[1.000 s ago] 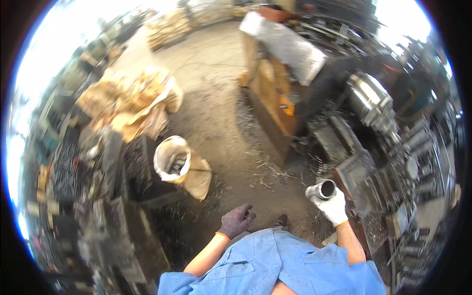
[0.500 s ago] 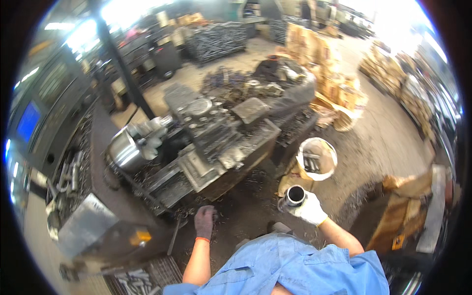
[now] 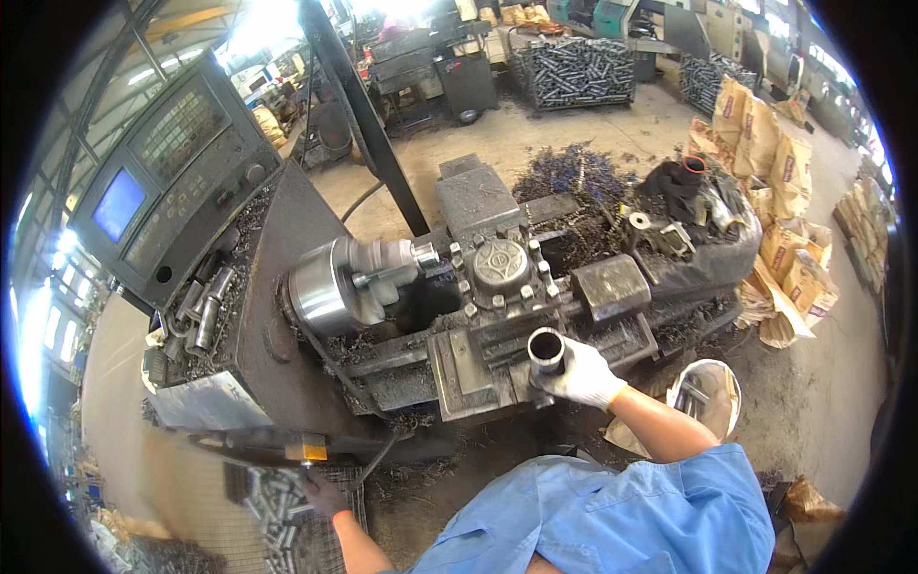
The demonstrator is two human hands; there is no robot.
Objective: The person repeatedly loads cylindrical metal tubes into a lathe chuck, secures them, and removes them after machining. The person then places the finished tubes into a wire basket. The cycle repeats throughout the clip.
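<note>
Since the earlier frame, view swung onto lathe (image 3: 497,297); left hand (image 3: 323,496) dropped low into wire basket (image 3: 287,517) of short metal tubes (image 3: 271,497), below-left of lathe. Its finger state cannot be told. Right hand (image 3: 583,375), white glove, fingers wrapped tight round steel sleeve (image 3: 546,350), held just in front of lathe carriage. White bucket (image 3: 708,397) right of lathe.

Lathe (image 3: 497,287) sits centre, chuck (image 3: 330,287) on its left end; control panel (image 3: 167,177) beyond the chuck, white bucket (image 3: 708,397) and sacks (image 3: 765,143) off its right.
</note>
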